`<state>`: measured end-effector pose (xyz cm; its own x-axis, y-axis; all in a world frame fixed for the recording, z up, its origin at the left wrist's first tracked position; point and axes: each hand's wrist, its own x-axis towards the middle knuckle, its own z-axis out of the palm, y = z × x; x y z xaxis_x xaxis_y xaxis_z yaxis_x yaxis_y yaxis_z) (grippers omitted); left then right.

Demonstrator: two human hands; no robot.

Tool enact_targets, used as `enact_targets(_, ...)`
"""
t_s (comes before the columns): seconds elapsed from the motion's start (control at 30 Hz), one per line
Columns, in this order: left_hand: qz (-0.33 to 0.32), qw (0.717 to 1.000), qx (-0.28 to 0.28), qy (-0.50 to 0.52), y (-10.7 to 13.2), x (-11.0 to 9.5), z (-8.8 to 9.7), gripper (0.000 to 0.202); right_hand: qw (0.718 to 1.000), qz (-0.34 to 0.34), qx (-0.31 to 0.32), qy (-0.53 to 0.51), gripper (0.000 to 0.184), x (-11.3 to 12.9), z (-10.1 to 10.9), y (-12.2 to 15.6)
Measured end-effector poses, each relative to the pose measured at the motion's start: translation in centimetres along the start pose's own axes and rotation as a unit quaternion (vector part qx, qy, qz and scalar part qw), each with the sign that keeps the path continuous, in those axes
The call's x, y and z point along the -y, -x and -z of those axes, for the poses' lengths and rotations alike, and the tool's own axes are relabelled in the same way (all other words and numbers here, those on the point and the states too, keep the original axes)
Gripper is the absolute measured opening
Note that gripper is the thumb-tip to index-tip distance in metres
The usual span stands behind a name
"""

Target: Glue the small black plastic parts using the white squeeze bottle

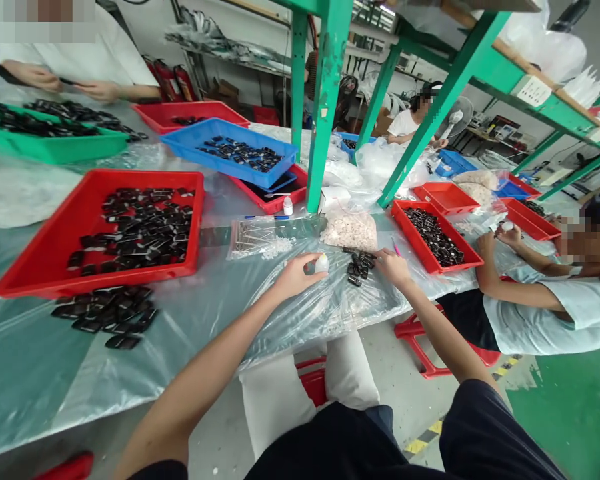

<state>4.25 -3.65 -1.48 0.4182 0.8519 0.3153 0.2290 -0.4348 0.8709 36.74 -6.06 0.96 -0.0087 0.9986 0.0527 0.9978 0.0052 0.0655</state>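
Observation:
My left hand is closed around a small white, squat bottle, held upright just above the plastic-covered table between thumb and fingers. To its right lies a loose pile of small black plastic pieces. My right hand reaches to the right edge of that pile, with bent fingers drawn together at the pieces. What its fingertips pinch, if anything, is too small to make out. Right behind the pile rests a clear bag of small beige parts.
A red tray of black pieces stands left, with more pieces before it. Another red tray is at right. Behind are a bag of metal sticks, a small bottle and a green post. A co-worker sits right.

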Motion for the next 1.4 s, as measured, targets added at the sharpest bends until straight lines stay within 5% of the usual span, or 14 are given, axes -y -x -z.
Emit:
enact_targets(0.3, -0.009, 0.997, -0.072, 0.036, -0.2, -0.1, 0.3, 0.043, 0.977, -0.074, -0.129, -0.15, 0.026, -1.3, -0.9, -0.2)
enact_targets(0.5, 0.012, 0.984, -0.158, 0.087, -0.8, 0.8, 1.1, 0.051, 0.874, -0.035, -0.237, -0.423, 0.032, 1.6, 1.5, -2.2)
enact_targets(0.67, 0.041, 0.974, -0.191, 0.118, -1.5, 1.9, 1.6, 0.048, 0.78, -0.029, -0.191, -0.596, 0.044, 6.3, 2.9, -5.2)
enact_targets(0.77, 0.053, 0.972, -0.199, 0.117, -1.7, 2.3, 2.0, 0.051, 0.751, -0.007, -0.142, -0.645, 0.051, 8.9, 3.0, -6.8)
enact_targets(0.93, 0.052, 0.971, -0.213, 0.095, -1.7, 2.5, 2.4, 0.051, 0.775, 0.053, -0.048, -0.628, 0.047, 11.8, 1.9, -9.9)
enact_targets(1.07, 0.04, 0.968, -0.232, 0.088, -1.7, 2.7, 2.9, 0.05, 0.869, 0.131, -0.01, -0.477, 0.018, 13.0, 1.8, -10.7)
enact_targets(1.17, 0.038, 0.963, -0.254, 0.079, -1.8, 2.7, 3.6, 0.051, 0.921, 0.23, 0.036, -0.314, 0.014, 13.7, 2.6, -8.6)
enact_targets(1.4, 0.041, 0.961, -0.265, 0.069, -1.9, 2.6, 4.2, 0.053, 0.911, 0.355, 0.119, -0.172, 0.031, 17.6, 3.5, -1.2)
